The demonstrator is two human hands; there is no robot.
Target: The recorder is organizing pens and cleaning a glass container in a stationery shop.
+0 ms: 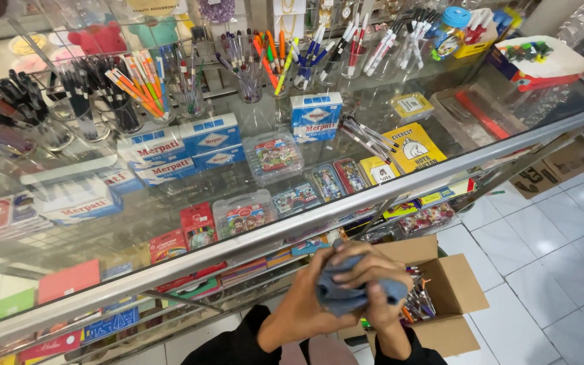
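Two hands: both close around one cloth (pixel 346 292), low in the view, in front of the glass counter.
Cloth: blue-grey, bunched into a wad between the palms; only folds show between the fingers.
Left hand (pixel 309 301): cupped under and around the near side of the cloth, fingers curled shut on it.
Right hand (pixel 376 287): wrapped over the top and far side, fingers bent tight onto the same wad.
Handling: looks soft, light and limp, so it should crush and fold freely, with no risk of breaking; a loose corner could slip out, so a grip on the bunched middle looks surest.
Box (pixel 451 297): open cardboard carton just behind and below the hands, standing on the white tiled floor (pixel 549 270); pens lie inside.
Tabletop (pixel 258 162): glass counter top above the hands, edged by a metal rail; beneath it lie white-and-blue cartons, clear cases and yellow pads.
Cups (pixel 136 101): clear holders of pens and markers stand along the far edge.
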